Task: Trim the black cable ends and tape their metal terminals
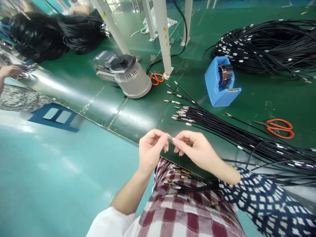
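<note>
At the bench edge, my left hand (151, 149) and my right hand (195, 147) face each other, each with thumb and fingers pinched. Between the fingertips is a small cable end (171, 137) with a yellowish strip on it, perhaps tape. Its finer detail is too small to tell. Just beyond my hands lies a bundle of black cables (217, 123), their ends carrying white labels and metallic tips. More black cables (197, 188) rest across the checked apron (170, 210) on my lap, several with yellowish bands near their ends.
A blue tape holder (213, 92) stands behind the cables. Orange-handled scissors (280, 127) lie at right, another orange-handled pair (157, 79) beside a grey round tape dispenser (130, 77). White posts (163, 39) rise from the green bench. Coiled cables (266, 46) sit at back right. Another person's hand (10, 71) is at far left.
</note>
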Tool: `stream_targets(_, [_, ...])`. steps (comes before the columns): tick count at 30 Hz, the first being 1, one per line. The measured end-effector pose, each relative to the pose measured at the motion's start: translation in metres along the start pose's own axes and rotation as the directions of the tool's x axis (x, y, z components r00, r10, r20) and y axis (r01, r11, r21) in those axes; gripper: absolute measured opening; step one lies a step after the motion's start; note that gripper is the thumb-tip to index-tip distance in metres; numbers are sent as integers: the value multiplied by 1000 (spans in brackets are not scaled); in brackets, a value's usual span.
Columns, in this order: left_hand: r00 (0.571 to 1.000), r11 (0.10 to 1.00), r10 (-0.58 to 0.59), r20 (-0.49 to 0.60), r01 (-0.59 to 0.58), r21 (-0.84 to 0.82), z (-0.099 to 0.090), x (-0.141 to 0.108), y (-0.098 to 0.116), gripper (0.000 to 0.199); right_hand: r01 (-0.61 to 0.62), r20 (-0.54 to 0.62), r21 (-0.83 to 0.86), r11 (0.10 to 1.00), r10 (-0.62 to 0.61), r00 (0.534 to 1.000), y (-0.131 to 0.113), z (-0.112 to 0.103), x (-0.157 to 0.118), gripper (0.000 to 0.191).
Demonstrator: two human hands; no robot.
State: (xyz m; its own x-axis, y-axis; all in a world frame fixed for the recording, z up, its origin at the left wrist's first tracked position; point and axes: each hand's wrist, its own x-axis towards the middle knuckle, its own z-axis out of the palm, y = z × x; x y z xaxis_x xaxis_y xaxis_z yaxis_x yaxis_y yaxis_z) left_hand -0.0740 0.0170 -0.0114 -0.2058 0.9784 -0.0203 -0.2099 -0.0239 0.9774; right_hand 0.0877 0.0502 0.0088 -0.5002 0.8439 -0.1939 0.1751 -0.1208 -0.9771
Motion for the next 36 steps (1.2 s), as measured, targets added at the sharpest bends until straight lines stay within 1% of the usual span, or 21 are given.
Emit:
stream_targets(1, [1000, 1000, -9, -1, 9, 0, 0, 0, 1, 19, 41, -67, -121, 992, -49, 996, 0, 1, -1, 22])
stream_targets(2, [1000, 1000, -18, -3, 18, -2, 1, 0, 1, 21, 77, -129, -250, 965, -112, 985, -1, 2, -2, 21])
stream_targets(3, [1000, 1000, -27, -4, 27, -4, 2, 0, 2, 21, 101, -166, -347, 932, -168, 972, -2, 3, -3, 20])
stream_targets(4, [999, 999, -35, -8, 35, -4, 2, -1, 2, 22, 114, -172, -385, 916, -192, 966, -2, 3, -4, 19])
stream_targets(5, [999, 999, -43, -10, 43, -5, 3, -1, 2, 22, 116, -154, -352, 929, -179, 972, -2, 3, -4, 20])
stream_targets(7, [998, 998, -63, -8, 63, -5, 4, -2, 3, 23, 74, -73, -148, 986, -85, 994, 0, 2, -2, 21])
stream_targets(9, [997, 997, -80, -3, 80, -5, 5, -2, 2, 24, 6, -1, 44, 999, -6, 1000, 3, 1, 0, 22])
stream_targets(10, [996, 996, -85, -1, 85, -6, 5, -1, 2, 24, -6, 0, 80, 997, 6, 1000, 4, 1, 0, 22])
stream_targets(11, [996, 996, -90, 1, 90, -5, 5, -1, 2, 24, 0, -16, 73, 997, 2, 1000, 5, 1, 0, 21])
stream_targets(13, [995, 995, -99, 8, 99, -1, 5, 0, 3, 23, 31, -58, 0, 1000, -31, 998, 6, 2, 0, 20])
stream_targets(16, [993, 993, -115, 26, 115, 10, 5, 2, 5, 24, 68, -83, -69, 995, -73, 994, 4, 4, -2, 21])
stream_targets(21, [990, 992, -124, 68, 123, 26, 3, 5, 7, 25, 102, -92, -28, 994, -104, 990, 3, 3, -2, 21])
stream_targets(25, [990, 993, -119, 75, 117, 32, 4, 6, 4, 25, 80, -94, -39, 996, -83, 992, 2, 1, -2, 18])
stream_targets(28, [992, 993, -107, 70, 102, 65, 6, 6, 2, 27, 55, -89, -51, 997, -59, 994, 1, 0, -2, 20])
stream_targets(32, [994, 989, -86, 72, 77, 123, 8, 6, 5, 28, 46, -86, -65, 997, -52, 995, 3, -1, -1, 23])
stream_targets(36, [991, 985, -98, 92, 83, 149, 9, 6, 7, 27, 47, -83, -49, 998, -51, 995, 7, -1, -2, 22])
